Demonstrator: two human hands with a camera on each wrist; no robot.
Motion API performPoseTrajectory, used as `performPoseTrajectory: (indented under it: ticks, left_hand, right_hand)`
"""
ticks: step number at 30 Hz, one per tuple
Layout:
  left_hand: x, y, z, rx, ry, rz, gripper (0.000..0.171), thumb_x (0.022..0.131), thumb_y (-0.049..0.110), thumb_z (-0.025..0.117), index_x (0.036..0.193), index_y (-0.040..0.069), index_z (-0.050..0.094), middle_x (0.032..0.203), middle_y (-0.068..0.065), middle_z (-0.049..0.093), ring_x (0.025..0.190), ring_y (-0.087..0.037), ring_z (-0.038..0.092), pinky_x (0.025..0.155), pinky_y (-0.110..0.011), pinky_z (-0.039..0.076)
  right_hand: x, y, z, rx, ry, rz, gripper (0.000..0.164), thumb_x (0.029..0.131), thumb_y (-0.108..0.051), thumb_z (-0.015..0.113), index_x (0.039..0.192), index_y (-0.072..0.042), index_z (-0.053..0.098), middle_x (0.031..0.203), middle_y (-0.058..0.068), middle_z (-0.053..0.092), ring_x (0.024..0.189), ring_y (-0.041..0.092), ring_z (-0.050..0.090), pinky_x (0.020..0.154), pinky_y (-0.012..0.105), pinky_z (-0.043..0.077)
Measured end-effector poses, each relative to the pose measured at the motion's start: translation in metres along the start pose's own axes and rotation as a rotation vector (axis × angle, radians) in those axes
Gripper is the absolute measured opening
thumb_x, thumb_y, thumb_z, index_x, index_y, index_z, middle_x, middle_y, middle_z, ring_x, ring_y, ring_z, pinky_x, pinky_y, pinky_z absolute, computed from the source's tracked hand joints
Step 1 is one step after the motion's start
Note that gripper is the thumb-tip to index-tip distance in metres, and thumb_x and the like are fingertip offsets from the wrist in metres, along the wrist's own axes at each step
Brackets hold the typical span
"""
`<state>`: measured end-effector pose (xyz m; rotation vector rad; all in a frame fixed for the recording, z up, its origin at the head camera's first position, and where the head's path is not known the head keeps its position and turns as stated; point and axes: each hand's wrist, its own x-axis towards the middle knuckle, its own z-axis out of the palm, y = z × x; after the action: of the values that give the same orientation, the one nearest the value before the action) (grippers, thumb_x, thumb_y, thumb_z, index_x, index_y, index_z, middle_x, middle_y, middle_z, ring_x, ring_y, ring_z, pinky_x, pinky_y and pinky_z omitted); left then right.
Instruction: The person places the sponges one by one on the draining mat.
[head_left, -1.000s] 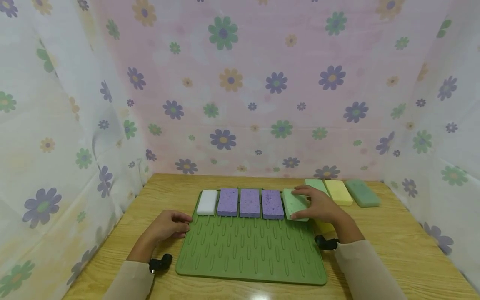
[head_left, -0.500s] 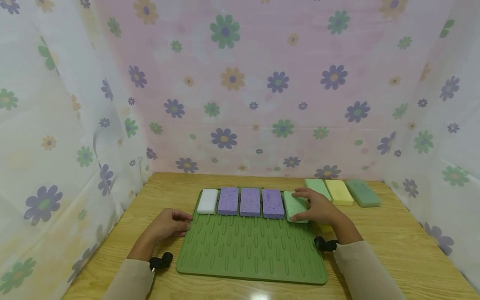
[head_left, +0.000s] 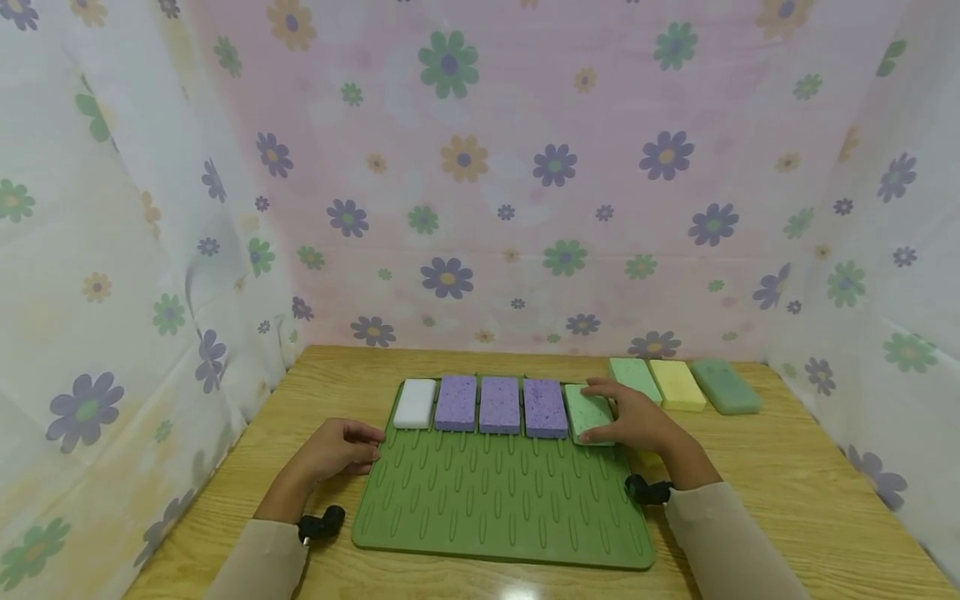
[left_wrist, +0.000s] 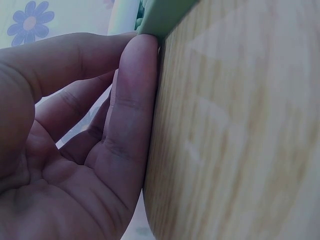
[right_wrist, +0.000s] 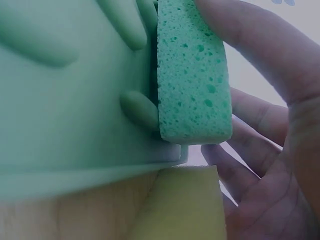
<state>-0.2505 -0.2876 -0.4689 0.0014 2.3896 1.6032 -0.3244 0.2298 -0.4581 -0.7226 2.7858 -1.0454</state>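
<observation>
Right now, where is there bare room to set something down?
The green mat is bare from its sponge row to its near edge. The wooden table is free right of the right sleeve and beyond the left hand. It's crowded around the right hand, gripping a light green sponge.

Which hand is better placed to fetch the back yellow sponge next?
Likely the right hand, once its green sponge is released: the yellow sponge lies nearby. The left hand touches the mat's left edge.
</observation>
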Motion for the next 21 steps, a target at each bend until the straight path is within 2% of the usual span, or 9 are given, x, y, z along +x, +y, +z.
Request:
performPoseTrajectory:
  ticks: [21]
  left_hand:
    - [-0.0002, 0.0015, -0.0006, 0.002, -0.005, 0.011, 0.032, 0.096, 0.006, 0.072, 0.126, -0.004, 0.069, 0.111, -0.015, 0.069, 0.089, -0.019, 0.071, 0.078, -0.036, 0.064]
  right_hand:
    - [0.0006, 0.0039, 0.0015, 0.041, -0.042, 0.022, 0.094, 0.082, -0.047, 0.087, 0.157, -0.009, 0.044, 0.170, 0.018, 0.025, 0.153, 0.049, 0.027, 0.111, 0.070, 0.039]
